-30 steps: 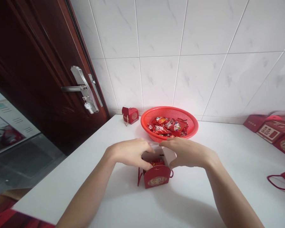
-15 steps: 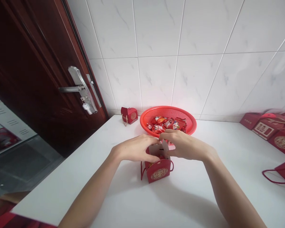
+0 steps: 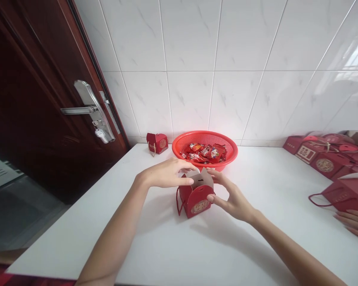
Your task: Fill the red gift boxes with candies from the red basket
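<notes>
A small red gift box [image 3: 199, 200] with a gold emblem and red cord handles stands upright on the white table, its top flaps raised. My left hand [image 3: 170, 173] is over the box's left side, thumb and fingers apart around a flap. At the right side, my right hand [image 3: 231, 196] has its thumb on the front flap and its fingers at the back right; it grips the box. Behind it sits a red mesh basket [image 3: 233, 155] of red-wrapped sweets [image 3: 216, 153].
Another small red box [image 3: 157, 143] stands by the wall at back left. Several red boxes [image 3: 326, 165] are piled at the right, with another person's hand [image 3: 355, 223] beside them. A dark red door [image 3: 47, 79] with a metal handle is at the left.
My right hand has moved from above the box to its right side, with the thumb now on the front flap. My left hand has lifted slightly. The view has shifted right, showing another person's hand.
</notes>
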Action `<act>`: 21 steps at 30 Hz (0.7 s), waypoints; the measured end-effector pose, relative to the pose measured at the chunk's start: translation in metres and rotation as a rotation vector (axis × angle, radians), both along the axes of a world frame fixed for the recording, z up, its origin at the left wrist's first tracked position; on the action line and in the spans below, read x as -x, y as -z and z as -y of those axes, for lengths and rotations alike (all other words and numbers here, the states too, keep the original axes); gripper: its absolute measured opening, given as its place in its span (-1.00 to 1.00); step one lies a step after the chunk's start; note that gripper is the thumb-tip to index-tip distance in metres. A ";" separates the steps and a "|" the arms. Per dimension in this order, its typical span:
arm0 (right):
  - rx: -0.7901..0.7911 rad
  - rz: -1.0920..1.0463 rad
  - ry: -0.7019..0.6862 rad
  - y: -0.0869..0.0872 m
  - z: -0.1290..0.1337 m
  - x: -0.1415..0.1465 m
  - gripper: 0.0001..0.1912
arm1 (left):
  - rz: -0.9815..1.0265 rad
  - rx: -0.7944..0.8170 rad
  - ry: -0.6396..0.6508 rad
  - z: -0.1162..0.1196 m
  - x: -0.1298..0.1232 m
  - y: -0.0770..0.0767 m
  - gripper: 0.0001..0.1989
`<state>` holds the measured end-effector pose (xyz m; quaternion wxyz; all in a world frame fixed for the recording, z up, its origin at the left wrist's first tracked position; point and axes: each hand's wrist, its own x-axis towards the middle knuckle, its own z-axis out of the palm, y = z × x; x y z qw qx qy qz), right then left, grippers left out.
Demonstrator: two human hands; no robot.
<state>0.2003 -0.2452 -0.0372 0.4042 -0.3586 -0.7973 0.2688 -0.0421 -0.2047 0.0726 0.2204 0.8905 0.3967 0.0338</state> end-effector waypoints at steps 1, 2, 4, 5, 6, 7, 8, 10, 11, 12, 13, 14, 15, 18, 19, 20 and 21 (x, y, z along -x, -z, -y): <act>-0.020 -0.014 0.007 0.007 0.003 0.003 -0.38 | 0.014 -0.007 0.005 -0.001 0.001 0.001 -0.59; -0.032 -0.018 0.007 0.013 0.005 0.006 -0.39 | 0.025 -0.011 0.010 -0.002 0.003 0.002 -0.60; -0.052 -0.022 0.001 0.020 0.009 0.012 -0.42 | 0.041 -0.013 0.008 -0.004 0.004 0.004 -0.60; -0.060 -0.018 -0.003 0.023 0.010 0.015 -0.43 | 0.045 -0.014 0.001 -0.004 0.004 0.005 -0.60; -0.070 -0.014 -0.005 0.025 0.011 0.017 -0.44 | 0.047 -0.017 -0.009 -0.005 0.004 0.007 -0.60; -0.080 -0.008 -0.004 0.026 0.013 0.019 -0.44 | 0.046 -0.023 -0.021 -0.005 0.003 0.008 -0.60; -0.088 -0.002 0.002 0.027 0.014 0.020 -0.44 | 0.040 -0.033 -0.032 -0.005 0.001 0.009 -0.61; -0.102 0.006 0.015 0.030 0.017 0.021 -0.43 | 0.013 -0.061 -0.053 -0.005 -0.002 0.012 -0.61; -0.110 0.010 0.018 0.031 0.018 0.021 -0.42 | 0.000 -0.076 -0.066 -0.005 -0.004 0.013 -0.61; -0.120 0.017 0.016 0.032 0.019 0.021 -0.40 | -0.010 -0.090 -0.077 -0.005 -0.006 0.014 -0.61; -0.131 0.026 0.012 0.033 0.021 0.021 -0.39 | -0.015 -0.101 -0.090 -0.005 -0.007 0.015 -0.60; -0.144 0.037 0.005 0.034 0.022 0.020 -0.38 | -0.017 -0.110 -0.103 -0.004 -0.009 0.016 -0.59; -0.157 0.046 0.001 0.035 0.023 0.020 -0.37 | -0.017 -0.119 -0.117 -0.004 -0.009 0.016 -0.58; -0.168 0.051 0.008 0.039 0.024 0.019 -0.34 | -0.030 -0.144 -0.161 -0.003 -0.010 0.015 -0.57; -0.171 0.048 0.015 0.041 0.023 0.019 -0.34 | -0.042 -0.151 -0.171 -0.003 -0.010 0.014 -0.58; -0.178 0.047 0.020 0.043 0.023 0.019 -0.34 | -0.057 -0.153 -0.174 -0.003 -0.010 0.014 -0.58; -0.189 0.049 0.024 0.044 0.022 0.018 -0.34 | -0.070 -0.150 -0.170 -0.004 -0.010 0.015 -0.58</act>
